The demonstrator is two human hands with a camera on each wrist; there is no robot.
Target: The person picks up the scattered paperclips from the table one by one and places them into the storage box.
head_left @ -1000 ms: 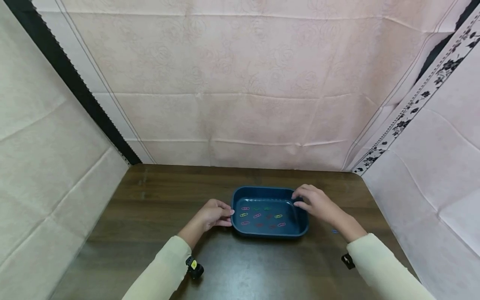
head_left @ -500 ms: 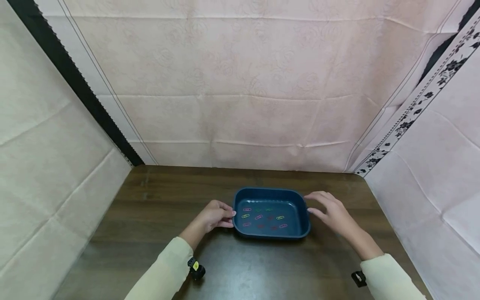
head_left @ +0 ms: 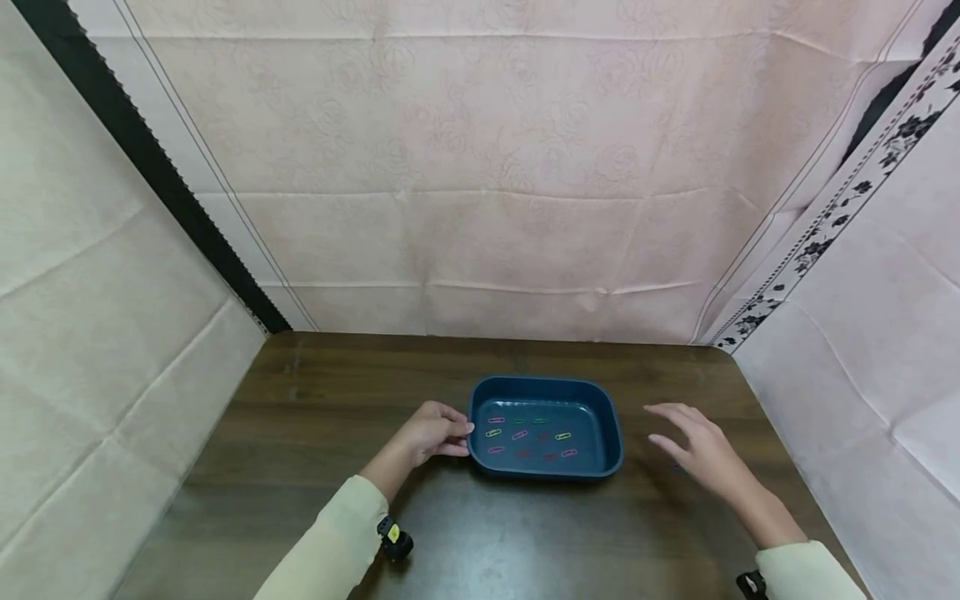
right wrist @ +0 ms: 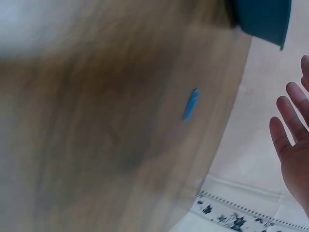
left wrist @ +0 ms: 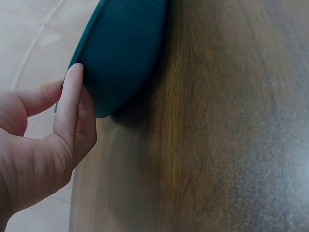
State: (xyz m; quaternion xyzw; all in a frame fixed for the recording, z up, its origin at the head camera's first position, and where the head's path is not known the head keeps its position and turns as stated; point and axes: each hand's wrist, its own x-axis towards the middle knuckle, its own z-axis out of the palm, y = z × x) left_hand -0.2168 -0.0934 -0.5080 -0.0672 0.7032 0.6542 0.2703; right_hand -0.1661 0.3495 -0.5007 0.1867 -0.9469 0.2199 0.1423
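A dark blue rectangular tray [head_left: 606, 433] rests on the wooden table, with several pink, yellow, green and red paper clips [head_left: 562, 436] spread over its floor. My left hand [head_left: 433, 435] pinches the tray's left rim between thumb and fingers; the left wrist view shows this grip on the tray wall [left wrist: 120, 53]. To the right of the tray, my right hand [head_left: 705, 454] hovers with spread fingers and holds nothing. Below it a blue paper clip [right wrist: 190, 104] lies on the table, blurred in the right wrist view and mostly covered by the hand in the head view.
The brown wooden table [head_left: 360, 367] is bounded by pale cloth hangings [head_left: 480, 167] at the back and both sides. A floral border [head_left: 817, 233] runs along the right one. Each wrist wears a small black camera [head_left: 395, 540].
My right hand has withdrawn from inside the tray's right end, moving right and toward me over the table by the blue paper clip. The left hand keeps its pinch on the rim.
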